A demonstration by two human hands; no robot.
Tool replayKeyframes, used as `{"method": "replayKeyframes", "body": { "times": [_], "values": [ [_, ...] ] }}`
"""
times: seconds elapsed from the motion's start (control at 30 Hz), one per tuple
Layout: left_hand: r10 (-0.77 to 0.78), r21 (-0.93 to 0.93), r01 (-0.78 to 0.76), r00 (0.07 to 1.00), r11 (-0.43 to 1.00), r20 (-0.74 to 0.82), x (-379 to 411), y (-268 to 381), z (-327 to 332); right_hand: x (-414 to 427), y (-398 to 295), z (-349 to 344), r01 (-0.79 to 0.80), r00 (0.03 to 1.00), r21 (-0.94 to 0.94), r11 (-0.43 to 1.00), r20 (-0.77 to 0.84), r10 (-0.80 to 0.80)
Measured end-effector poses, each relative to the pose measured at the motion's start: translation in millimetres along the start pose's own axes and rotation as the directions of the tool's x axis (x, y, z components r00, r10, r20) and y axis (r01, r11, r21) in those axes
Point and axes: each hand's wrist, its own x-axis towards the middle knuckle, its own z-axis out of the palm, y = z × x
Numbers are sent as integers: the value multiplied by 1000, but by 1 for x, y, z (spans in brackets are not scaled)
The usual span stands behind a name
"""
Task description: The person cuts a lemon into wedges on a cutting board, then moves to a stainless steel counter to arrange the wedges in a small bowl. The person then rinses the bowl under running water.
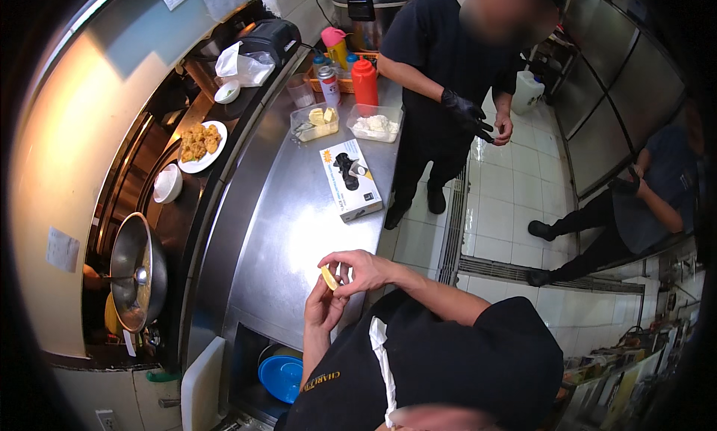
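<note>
A lemon wedge is held above the near part of the stainless steel counter. My right hand grips it from above, with the thumb at the lower end and the index finger curled to the upper end. From below, my left hand has its fingers on the side of the same wedge. Beyond my hands, a box of black gloves lies on the counter. Behind the box stand a plastic tub with yellow blocks that look like butter and a tub of white crumbly food.
A co-worker wearing a black glove stands at the counter's far right. A red squeeze bottle and spray can stand at the back. The left shelf holds a plate of fried pieces and a large metal bowl. A blue basin sits below.
</note>
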Motion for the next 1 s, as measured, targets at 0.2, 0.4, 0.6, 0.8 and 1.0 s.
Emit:
{"method": "replayKeyframes", "body": {
  "times": [0.2,0.4,0.6,0.8,1.0],
  "values": [
    [52,-14,-53,998,999,-21,-10,7,9,7,-8,7,34,999,21,999,-13,-34],
    [46,59,-45,999,997,-24,-9,15,13,6,-9,9,-2,1000,-12,1000,-21,2],
    [-65,33,67,997,997,-46,0,24,7,11,-5,4,-21,998,-71,997,-61,17],
    [90,-62,-99,988,993,-129,-22,25,-5,29,0,31,-44,999,-4,999,-10,44],
    [248,73,-249,807,966,-535,-92,21,-53,66,47,82,-86,984,67,994,162,74]
  ]
}}
